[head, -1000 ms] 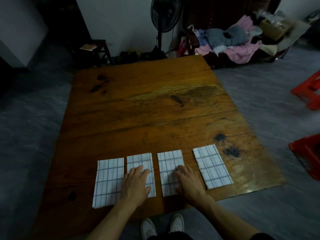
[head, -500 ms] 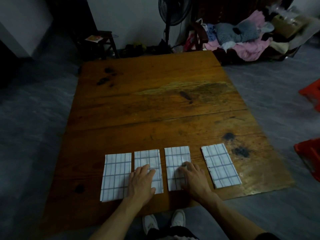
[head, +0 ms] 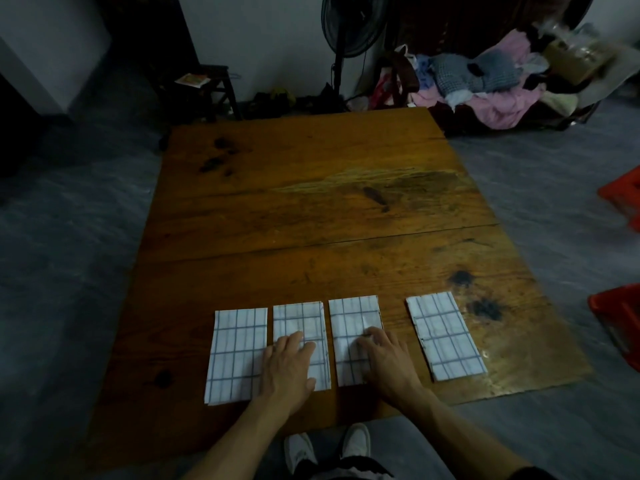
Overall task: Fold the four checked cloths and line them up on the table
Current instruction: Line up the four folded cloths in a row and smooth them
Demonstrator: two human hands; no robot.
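Several folded white cloths with a dark check lie in a row near the front edge of the wooden table (head: pixel 311 202). From the left they are the first cloth (head: pixel 235 355), the second cloth (head: pixel 299 318), the third cloth (head: pixel 351 320) and the fourth cloth (head: pixel 445 336), which lies a little apart and slightly turned. My left hand (head: pixel 287 368) rests flat on the second cloth, its edge over the first. Flat on the third cloth's lower right part lies my right hand (head: pixel 389 363). Neither hand grips anything.
A standing fan (head: pixel 348 26) and a small dark stool (head: pixel 207 88) stand beyond the table's far edge. A heap of clothes (head: pixel 485 88) lies at the back right. Red plastic stools (head: pixel 620 320) sit on the floor to the right. My feet (head: pixel 325 445) are under the near edge.
The view has shifted slightly. The third cloth now lies closer to the second one, so the gap to the fourth is wider. Both hands stay flat on the middle cloths.
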